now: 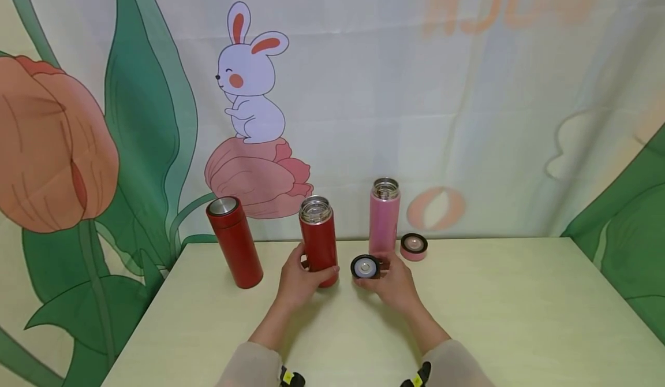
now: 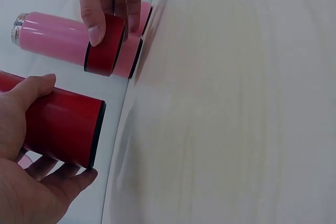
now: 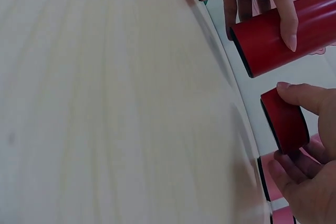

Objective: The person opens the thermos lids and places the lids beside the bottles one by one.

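Note:
An uncapped red bottle (image 1: 320, 242) with a steel mouth stands upright, gripped low by my left hand (image 1: 299, 280), thumb across its front. My right hand (image 1: 396, 283) holds a red cap (image 3: 286, 121) between thumb and fingers; in the head view its black-rimmed underside faces up. Just behind that hand stands an open pink bottle (image 1: 384, 216), with a pink cap (image 1: 414, 246) lying inside up to its right. The left wrist view shows the lower part of the red bottle (image 2: 63, 127) in my left hand and the red cap (image 2: 105, 48) in front of the pink bottle.
A second red bottle (image 1: 236, 245) with its steel-topped lid on stands to the left of my left hand. All of these are near the back edge of the pale table (image 1: 519, 317). Behind it hangs a cloth (image 1: 363, 86) printed with a rabbit, flowers and leaves.

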The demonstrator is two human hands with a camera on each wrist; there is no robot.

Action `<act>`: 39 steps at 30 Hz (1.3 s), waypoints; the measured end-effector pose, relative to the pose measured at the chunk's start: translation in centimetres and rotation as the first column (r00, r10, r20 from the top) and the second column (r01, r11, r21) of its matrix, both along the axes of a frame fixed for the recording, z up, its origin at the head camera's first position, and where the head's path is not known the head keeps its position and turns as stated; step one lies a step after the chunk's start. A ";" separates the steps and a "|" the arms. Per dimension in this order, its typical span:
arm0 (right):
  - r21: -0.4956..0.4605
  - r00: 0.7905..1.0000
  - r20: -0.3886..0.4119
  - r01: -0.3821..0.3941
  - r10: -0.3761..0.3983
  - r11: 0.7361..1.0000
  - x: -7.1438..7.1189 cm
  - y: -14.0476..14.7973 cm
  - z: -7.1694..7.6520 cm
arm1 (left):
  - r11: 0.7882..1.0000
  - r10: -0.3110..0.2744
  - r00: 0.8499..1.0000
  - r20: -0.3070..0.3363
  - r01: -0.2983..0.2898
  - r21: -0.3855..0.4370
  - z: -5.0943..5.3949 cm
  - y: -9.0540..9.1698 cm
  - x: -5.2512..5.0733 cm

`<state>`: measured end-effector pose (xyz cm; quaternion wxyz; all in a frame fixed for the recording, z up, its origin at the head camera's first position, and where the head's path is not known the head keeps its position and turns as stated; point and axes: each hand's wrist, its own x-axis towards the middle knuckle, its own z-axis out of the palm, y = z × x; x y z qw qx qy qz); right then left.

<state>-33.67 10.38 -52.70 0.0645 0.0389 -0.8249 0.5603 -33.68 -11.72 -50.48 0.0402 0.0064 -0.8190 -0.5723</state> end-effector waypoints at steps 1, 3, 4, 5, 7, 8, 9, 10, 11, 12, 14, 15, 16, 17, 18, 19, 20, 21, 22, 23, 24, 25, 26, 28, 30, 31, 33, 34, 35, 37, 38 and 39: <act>0.003 1.000 -0.005 0.009 -0.009 1.000 -0.1 -0.2 0.0 | 1.000 0.002 1.000 -0.001 -0.002 -0.002 0.0 0.0 -0.1; 0.018 0.999 -0.019 0.029 -0.029 0.999 -0.3 -0.7 -0.1 | 1.000 0.008 1.000 0.000 -0.008 -0.010 0.0 -0.1 -0.4; 0.024 0.999 -0.026 0.039 -0.038 0.999 -0.4 -0.9 -0.1 | 1.000 0.011 1.000 -0.003 -0.011 -0.015 -0.1 -0.1 -0.5; 0.025 0.998 -0.029 0.048 -0.048 0.999 -0.5 -1.1 -0.1 | 1.000 0.013 1.000 -0.006 -0.013 -0.020 -0.1 -0.2 -0.7; 0.036 0.997 -0.036 0.070 -0.069 0.997 -0.7 -1.6 -0.2 | 0.999 0.019 1.000 -0.008 -0.019 -0.028 -0.2 -0.2 -1.0; 0.042 0.996 -0.043 0.079 -0.077 0.996 -0.8 -1.8 -0.2 | 0.999 0.022 1.000 -0.008 -0.022 -0.030 -0.2 -0.2 -1.1; 0.045 0.995 -0.045 0.088 -0.086 0.995 -0.9 -2.0 -0.3 | 0.999 0.027 1.000 -0.009 -0.027 -0.033 -0.2 -0.2 -1.3; 0.052 0.995 -0.047 0.096 -0.093 0.994 -1.1 -2.2 -0.4 | 0.999 0.032 0.999 -0.010 -0.032 -0.034 -0.3 -0.2 -1.4; 0.061 0.994 -0.054 0.102 -0.099 0.993 -1.2 -2.4 -0.5 | 0.999 0.034 0.999 -0.014 -0.034 -0.036 -0.3 -0.2 -1.5; 0.071 0.993 -0.060 0.109 -0.104 0.992 -1.3 -2.6 -0.6 | 0.999 0.038 0.999 -0.018 -0.039 -0.037 -0.3 -0.2 -1.7; 0.083 0.991 -0.069 0.120 -0.114 0.989 -1.5 -2.9 -0.7 | 0.998 0.046 0.999 -0.018 -0.047 -0.035 -0.4 -0.3 -1.9; 0.084 0.991 -0.065 0.126 -0.121 0.988 -1.6 -3.1 -0.8 | 0.998 0.050 0.999 -0.020 -0.051 -0.035 -0.4 -0.3 -2.1; 0.088 0.990 -0.067 0.131 -0.125 0.987 -1.7 -3.3 -0.9 | 0.998 0.051 0.998 -0.023 -0.052 -0.032 -0.4 -0.4 -2.2; 0.091 0.989 -0.065 0.135 -0.129 0.987 -1.7 -3.5 -1.0 | 0.998 0.051 0.998 -0.025 -0.052 -0.032 -0.4 -0.4 -2.2; 0.090 0.989 -0.061 0.139 -0.134 0.986 -1.8 -3.7 -1.0 | 0.998 0.055 0.998 -0.023 -0.055 -0.028 -0.4 -0.5 -2.3; 0.086 0.989 -0.057 0.144 -0.139 0.986 -1.8 -3.9 -1.1 | 0.998 0.055 0.998 -0.022 -0.056 -0.024 -0.5 -0.5 -2.4; 0.087 0.988 -0.059 0.149 -0.145 0.985 -1.9 -4.1 -1.1 | 0.998 0.056 0.998 -0.026 -0.057 -0.021 -0.5 -0.6 -2.5; 0.086 0.986 -0.063 0.157 -0.152 0.984 -2.0 -4.3 -1.2 | 0.998 0.057 0.998 -0.028 -0.058 -0.022 -0.5 -0.7 -2.6; 0.088 0.985 -0.073 0.165 -0.159 0.982 -2.1 -4.5 -1.2 | 0.998 0.059 0.998 -0.031 -0.059 -0.022 -0.5 -0.7 -2.8; 0.092 0.983 -0.079 0.174 -0.167 0.981 -2.2 -4.7 -1.2 | 0.998 0.061 0.998 -0.034 -0.062 -0.024 -0.5 -0.8 -2.9; 0.092 0.981 -0.087 0.181 -0.173 0.979 -2.3 -4.9 -1.2 | 0.998 0.064 0.997 -0.040 -0.065 -0.025 -0.6 -0.9 -3.1; 0.097 0.979 -0.097 0.189 -0.179 0.977 -2.4 -5.1 -1.3 | 0.997 0.065 0.997 -0.047 -0.066 -0.031 -0.6 -0.9 -3.3; 0.102 0.977 -0.100 0.196 -0.186 0.975 -2.5 -5.2 -1.4 | 0.997 0.066 0.997 -0.049 -0.068 -0.034 -0.7 -0.9 -3.4; 0.108 0.975 -0.102 0.207 -0.196 0.972 -2.7 -5.6 -1.5 | 0.997 0.071 0.996 -0.048 -0.073 -0.037 -0.8 -1.0 -3.7; 0.107 0.974 -0.093 0.215 -0.206 0.971 -2.8 -5.9 -1.5 | 0.997 0.072 0.996 -0.048 -0.074 -0.038 -0.9 -1.1 -4.0; 0.109 0.973 -0.086 0.221 -0.212 0.969 -2.9 -6.1 -1.6 | 0.997 0.073 0.996 -0.046 -0.074 -0.037 -0.9 -1.1 -4.1; 0.108 0.971 -0.070 0.234 -0.227 0.966 -3.1 -6.4 -1.7 | 0.997 0.074 0.996 -0.040 -0.075 -0.033 -1.0 -1.1 -4.3; 0.107 0.970 -0.064 0.241 -0.235 0.965 -3.2 -6.5 -1.8 | 0.997 0.075 0.996 -0.042 -0.076 -0.031 -1.1 -1.2 -4.4; 0.109 0.968 -0.061 0.248 -0.243 0.963 -3.2 -6.7 -1.8 | 0.997 0.076 0.996 -0.044 -0.077 -0.030 -1.3 -1.2 -4.6; 0.116 0.964 -0.058 0.263 -0.258 0.958 -3.3 -6.9 -1.9 | 0.996 0.078 0.996 -0.043 -0.080 -0.029 -1.5 -1.4 -4.9; 0.120 0.962 -0.061 0.272 -0.266 0.955 -3.4 -7.0 -1.9 | 0.996 0.080 0.996 -0.041 -0.081 -0.030 -1.6 -1.4 -5.1; 0.123 0.960 -0.064 0.279 -0.273 0.952 -3.4 -7.2 -1.9 | 0.996 0.081 0.996 -0.040 -0.082 -0.032 -1.7 -1.5 -5.2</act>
